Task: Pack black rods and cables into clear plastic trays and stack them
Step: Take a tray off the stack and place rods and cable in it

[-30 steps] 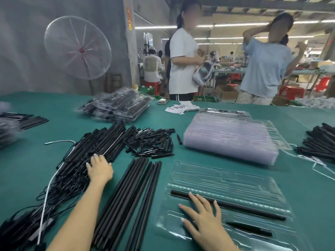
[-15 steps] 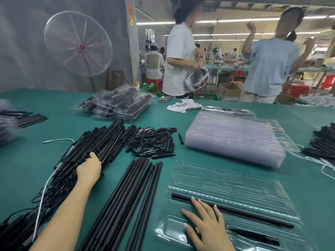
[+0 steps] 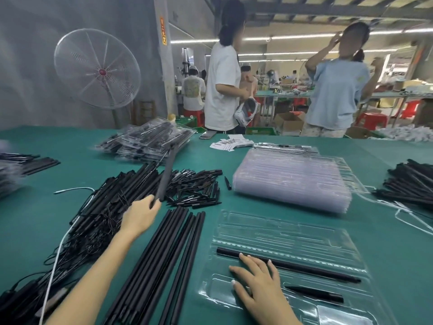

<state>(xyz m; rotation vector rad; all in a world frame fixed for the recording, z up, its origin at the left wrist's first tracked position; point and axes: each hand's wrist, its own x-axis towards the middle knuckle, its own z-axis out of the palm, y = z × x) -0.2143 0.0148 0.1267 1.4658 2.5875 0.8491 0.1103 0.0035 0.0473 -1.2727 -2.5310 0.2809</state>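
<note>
The left hand [image 3: 140, 215] grips the lower end of one black rod [image 3: 166, 171], fingers curled round it, and the rod stands tilted and blurred above the heap of black rods and cables [image 3: 112, 202] on the left of the green table [image 3: 234, 202]. The right hand [image 3: 260, 285] lies flat with straight fingers on the near clear plastic tray [image 3: 288, 235], its fingertips touching the long black rod [image 3: 304, 268] that sits in one of the tray's long grooves; a short pen-like black piece [image 3: 316, 293] lies in a groove nearer the body, and the tray's far grooves hold nothing. Between the two hands a row of long rods [image 3: 164, 261] lies side by side, just beside the tray's left edge. Behind the tray a thick stack of clear trays [image 3: 293, 181] stands apart from it, with a strip of bare green cloth between. A scatter of short black pieces [image 3: 194, 186] lies left of that stack. Packed trays [image 3: 150, 141] are piled at the far left, white printed slips [image 3: 232, 143] lie near the far edge, their print too small to read, and more black rods [image 3: 410, 184] sit at the right edge. An orange sign [image 3: 163, 31] on the pillar bears writing that cannot be read.
</note>
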